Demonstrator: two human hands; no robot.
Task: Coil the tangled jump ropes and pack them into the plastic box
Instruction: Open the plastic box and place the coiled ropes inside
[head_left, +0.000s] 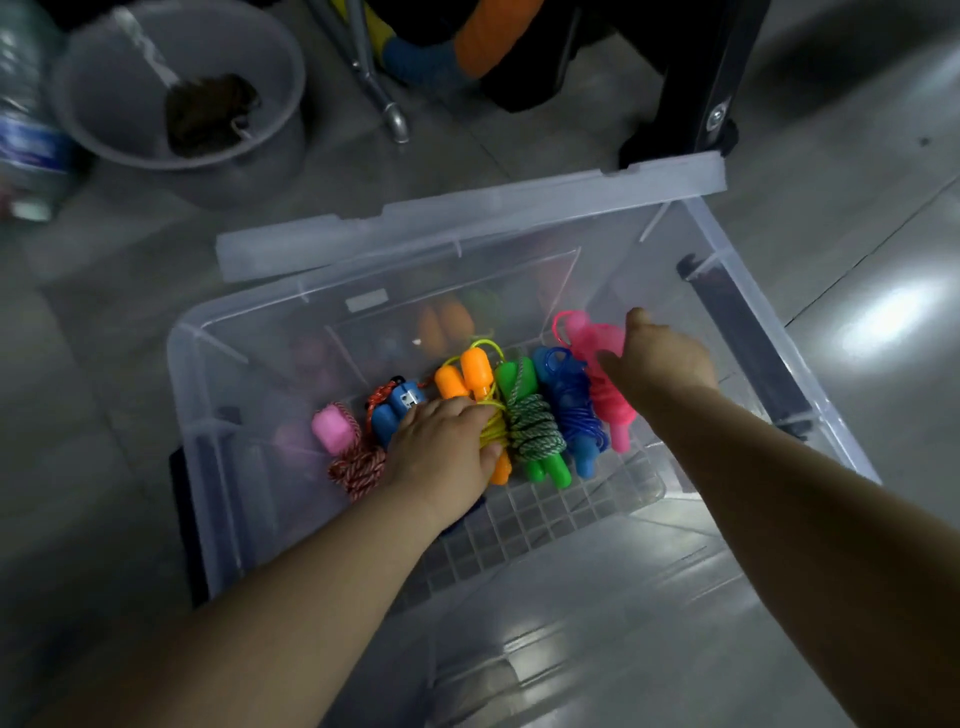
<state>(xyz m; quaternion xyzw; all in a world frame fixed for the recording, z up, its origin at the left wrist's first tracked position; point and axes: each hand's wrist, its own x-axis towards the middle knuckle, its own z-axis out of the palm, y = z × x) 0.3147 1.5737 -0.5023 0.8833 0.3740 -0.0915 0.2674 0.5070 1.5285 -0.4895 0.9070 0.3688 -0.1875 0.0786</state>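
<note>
Bare forearms, 2 of them, reach down from the near edge into a clear plastic box (179, 364) standing on the grey tiled floor (857, 208). Its clear plastic lid (467, 218) lies against the far rim. On the ribbed bottom 6 coiled jump ropes lie side by side in 1 row. From the left they are:
- a pink-handled rope with red-and-white twisted cord (345, 447)
- a blue-handled rope with red cord (395, 410)
- an orange-handled rope with yellow cord (472, 374)
- a green-handled rope with green-and-white cord (532, 431)
- a blue-handled rope with blue plastic cord (566, 405)
- a pink-handled rope with pink plastic cord (597, 353)

The left hand (441, 447) is clamped on the orange-handled rope, fingers curled over the yellow coil and thumb on its near side. The right hand (660, 364) lies on the pink plastic-corded rope at the right end. Its fingers are hidden behind the hand, so I cannot tell whether it grips or merely presses. The hands are well apart.

To my eye the coiling is done and this is the packing step, with the row being squared up. The next move calls for letting go without loosening the coils, then fetching the lid.

As for writing, there is a small white sticker (366, 300) on the box's far wall and a blue label on the clear water bottle (26, 130) at upper left. Both are too blurred to read. A grey plastic bucket (104, 130) beside the bottle holds something dark.
</note>
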